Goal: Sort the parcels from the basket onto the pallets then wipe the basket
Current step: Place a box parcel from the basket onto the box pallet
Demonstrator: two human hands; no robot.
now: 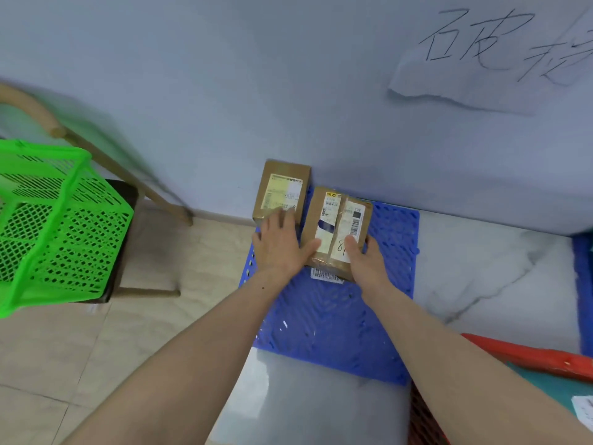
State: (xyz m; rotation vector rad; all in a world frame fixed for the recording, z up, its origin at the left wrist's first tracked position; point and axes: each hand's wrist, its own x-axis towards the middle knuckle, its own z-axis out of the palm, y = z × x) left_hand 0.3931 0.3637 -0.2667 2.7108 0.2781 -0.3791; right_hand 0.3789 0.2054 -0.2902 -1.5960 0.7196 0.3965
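Two brown cardboard parcels lie on a blue plastic pallet [327, 322] against the wall. The left parcel [282, 187] has a yellow-white label; my left hand [279, 242] rests flat on its near end, thumb against the other box. The right parcel [337, 220], taped and labelled, is held at its near right corner by my right hand [365, 255]. A green mesh basket [54, 226] sits tilted on a chair at the left; from this angle I cannot see inside it.
The wooden chair [128, 252] stands left of the pallet. A red basket [529, 358] holding a teal item is at lower right. Another blue pallet edge [584, 284] shows at far right. A paper sign [500, 53] hangs on the wall.
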